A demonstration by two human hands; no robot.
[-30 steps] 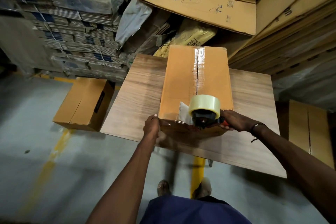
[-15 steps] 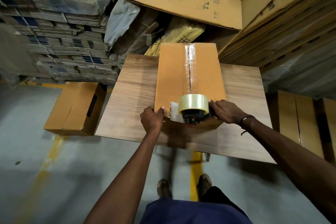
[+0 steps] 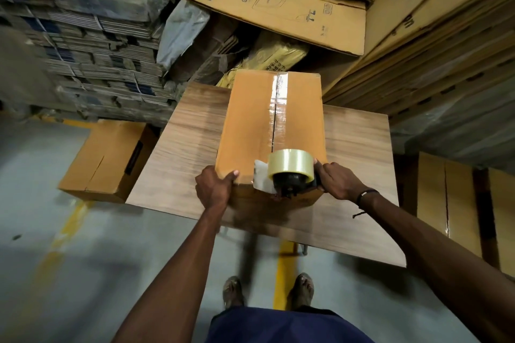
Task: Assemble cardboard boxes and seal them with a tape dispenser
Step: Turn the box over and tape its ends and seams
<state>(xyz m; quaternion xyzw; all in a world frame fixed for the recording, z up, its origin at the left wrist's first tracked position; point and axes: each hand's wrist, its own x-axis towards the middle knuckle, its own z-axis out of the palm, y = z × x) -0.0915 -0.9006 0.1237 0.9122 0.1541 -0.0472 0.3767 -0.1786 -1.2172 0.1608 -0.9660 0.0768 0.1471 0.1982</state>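
A brown cardboard box (image 3: 250,120) lies lengthwise on a wooden table (image 3: 184,147), with clear tape running along its centre seam. At the box's near end sits a tape dispenser (image 3: 291,175) carrying a roll of clear tape, its loose tape end hanging over the near edge. My right hand (image 3: 334,181) grips the dispenser's handle on the right. My left hand (image 3: 214,188) holds the box's near left corner, thumb on top.
A taped box (image 3: 106,159) stands on the floor left of the table. Another box (image 3: 457,198) stands at the right. Bundled flat cartons (image 3: 83,36) are stacked behind left, large flat cartons (image 3: 278,5) lean behind. My feet (image 3: 267,289) straddle a yellow floor line.
The dispenser has moved from the near face up to the box's top edge. My left hand has shifted onto the near left corner, thumb on top.
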